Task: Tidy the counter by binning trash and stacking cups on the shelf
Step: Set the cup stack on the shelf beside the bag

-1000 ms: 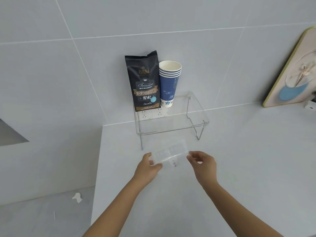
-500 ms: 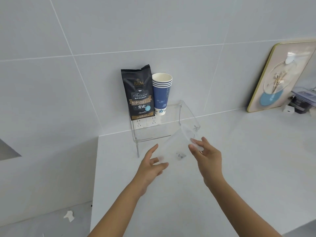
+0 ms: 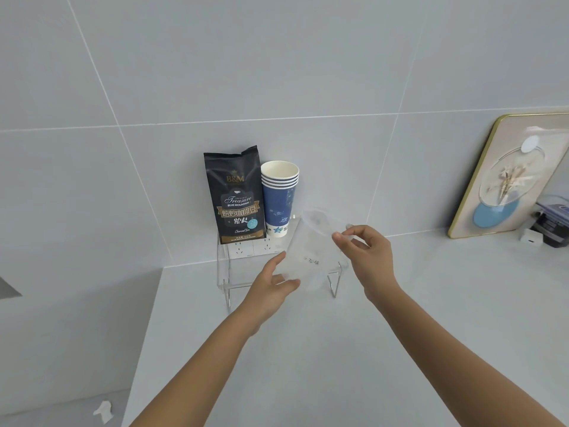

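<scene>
- The clear plastic cup [image 3: 311,251] is now lifted off the counter [image 3: 431,303] at centre frame, tilted with its mouth up and back; a second ago it lay flat between both hands.
- The right hand [image 3: 366,257] pinches its rim; the left hand [image 3: 271,285] supports the base, fingers loosely spread.
- It hangs in front of the clear shelf [image 3: 224,272], lower right of the blue paper cup stack [image 3: 279,198] and coffee bag [image 3: 235,195].
- Likely it goes to the shelf next.
- A white scrap [image 3: 103,411] on the floor, lower left, looks unbinned.
</scene>
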